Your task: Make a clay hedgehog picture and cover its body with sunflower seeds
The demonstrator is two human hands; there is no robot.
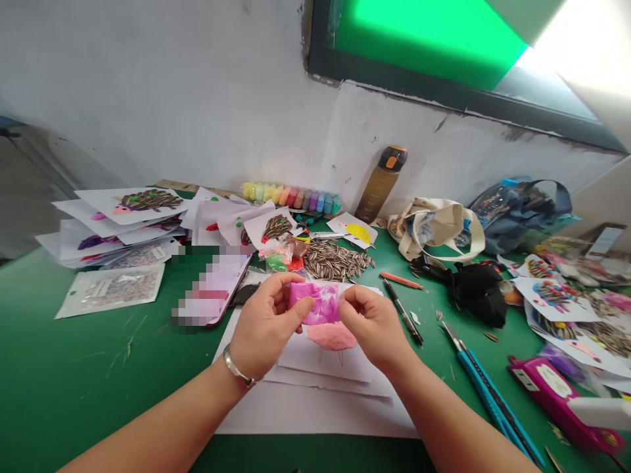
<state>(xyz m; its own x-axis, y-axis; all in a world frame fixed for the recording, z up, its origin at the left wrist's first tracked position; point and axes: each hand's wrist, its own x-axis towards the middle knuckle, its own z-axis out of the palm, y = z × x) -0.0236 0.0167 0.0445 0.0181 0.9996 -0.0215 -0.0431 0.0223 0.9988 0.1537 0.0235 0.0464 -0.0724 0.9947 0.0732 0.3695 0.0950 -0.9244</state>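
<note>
Head view: a small rectangular magenta packet of shiny clear film (314,303), seemingly filled with modelling clay, is held up between both bare hands. Left thumb lies across its front, the left hand's (269,322) fingers gripping that end from behind; the right hand's (377,325) thumb and forefinger are pinched together at its right edge. It is probably light, soft and easily dented, its film rather slippery, so the edges or corners should give the surest hold while the thumb presses only lightly. Just below the packet, a flat salmon-pink oval clay shape (332,336) with thin drawn legs lies on stacked white paper sheets (315,415). Beyond the packet is a heap of striped brown seeds (338,259); to its right, a slim black pen (403,312) and, farther off, a blue plastic-handled cutter (493,394).
</note>
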